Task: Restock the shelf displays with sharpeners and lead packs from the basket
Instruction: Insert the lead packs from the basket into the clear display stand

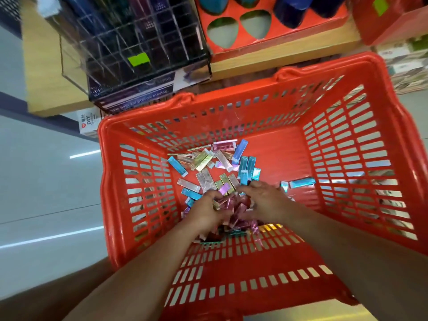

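1. The lead packs [206, 163] are small, flat, shiny sticks in blue, gold, silver and pink. They lie in a loose pile on the bottom of the red basket [231, 100].
2. A bunch of pink packs [234, 208] is squeezed between two hands at the near side of the pile.
3. The left hand [206, 210] curls its fingers round the bunch from one side. The right hand [266, 200] curls round it from the other. I think two hands are used so many packs come up in one go and none slip out.
4. The basket sits right by the shelf [278, 59], so the reach is short.
5. On the shelf stands a clear case [139, 49] with many little boxes inside. I think the packs go there.
6. Beside it is an orange tray [284, 39] with round holes, some empty. The blue things in it are too blurry to name.
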### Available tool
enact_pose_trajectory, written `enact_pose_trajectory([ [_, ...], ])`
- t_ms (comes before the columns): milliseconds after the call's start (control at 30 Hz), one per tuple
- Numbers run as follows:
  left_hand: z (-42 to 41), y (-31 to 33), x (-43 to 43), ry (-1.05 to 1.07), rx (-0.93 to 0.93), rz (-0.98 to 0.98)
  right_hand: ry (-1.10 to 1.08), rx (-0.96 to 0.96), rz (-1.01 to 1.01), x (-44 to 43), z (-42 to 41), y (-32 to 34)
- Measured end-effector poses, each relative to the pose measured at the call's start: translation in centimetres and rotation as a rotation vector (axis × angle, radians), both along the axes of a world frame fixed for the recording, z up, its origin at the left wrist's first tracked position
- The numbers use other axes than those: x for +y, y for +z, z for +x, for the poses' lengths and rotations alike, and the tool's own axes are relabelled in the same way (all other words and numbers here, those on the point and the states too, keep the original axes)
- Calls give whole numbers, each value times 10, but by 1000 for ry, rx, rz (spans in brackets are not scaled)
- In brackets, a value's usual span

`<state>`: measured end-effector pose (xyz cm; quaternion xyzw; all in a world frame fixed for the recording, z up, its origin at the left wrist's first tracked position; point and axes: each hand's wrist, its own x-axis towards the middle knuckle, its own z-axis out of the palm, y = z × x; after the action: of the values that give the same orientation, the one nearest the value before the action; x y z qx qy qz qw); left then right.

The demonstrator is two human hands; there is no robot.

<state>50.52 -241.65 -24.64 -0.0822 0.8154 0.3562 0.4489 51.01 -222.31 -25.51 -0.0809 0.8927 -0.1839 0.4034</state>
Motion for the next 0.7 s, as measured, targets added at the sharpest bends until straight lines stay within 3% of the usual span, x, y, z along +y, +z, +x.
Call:
enact_pose_trajectory([
  [167,-12,14,2,421,-43,103,214,96,118,-5,9,7],
  [367,-26,34,7,739,-192,257,143,36,71,-7,4,6],
  [433,-30,43,8,787,-230,317,-55,-69,-23,-2,3,10],
  [500,-32,52,9,823,-256,367,-425,-263,-197,5,-3,19],
  [600,-35,72,12,860,-237,425,-1033,-527,-637,12,-17,42],
  [700,-37,94,20,893,-169,458,-1324,-630,-977,3,-31,71],
])
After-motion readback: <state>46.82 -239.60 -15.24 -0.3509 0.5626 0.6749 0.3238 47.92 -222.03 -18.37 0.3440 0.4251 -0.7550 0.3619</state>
